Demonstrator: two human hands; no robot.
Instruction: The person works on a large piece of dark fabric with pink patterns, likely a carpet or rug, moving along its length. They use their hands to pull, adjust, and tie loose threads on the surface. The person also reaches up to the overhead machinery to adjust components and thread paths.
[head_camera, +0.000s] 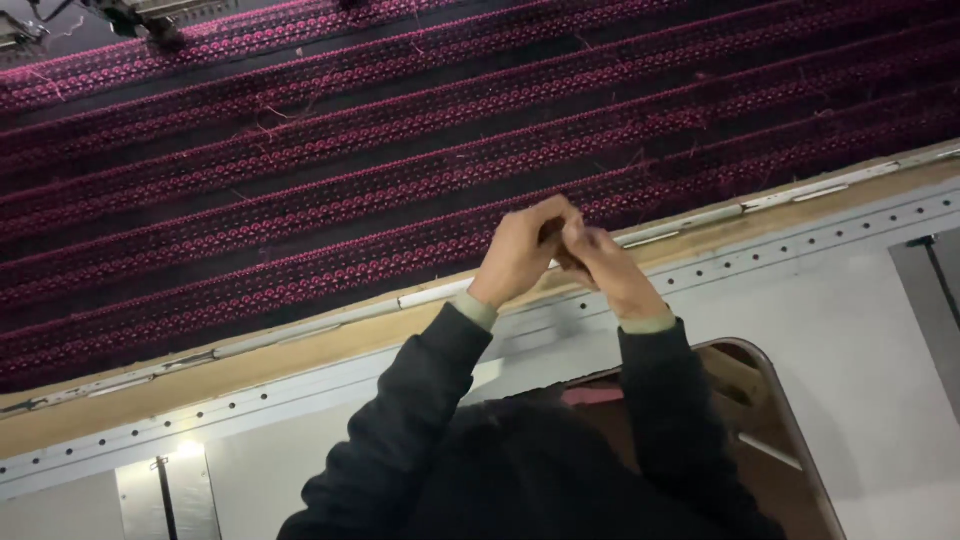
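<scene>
Two hands meet at the near edge of a big dark cloth. The left hand (522, 250) and the right hand (605, 268) touch each other, with the fingers curled in and pinched tight together. They seem to pinch something very small, maybe a thin thread, but it is too tiny to see, so I cannot tell what it is. The hands are held up close together, likely so the fingers can work on a fine bit right at the cloth's edge.

Just past the fingertips lies the dark cloth with pink stitched rows (400, 160), stretched flat and wide. Loose thread ends stick up from it here and there. Under the wrists runs a tan wooden strip (300, 350), then a grey metal rail with small holes (800, 240). Dark sleeves (410, 400) cover both arms. Below the right arm sits a brown chair seat (760, 400).
</scene>
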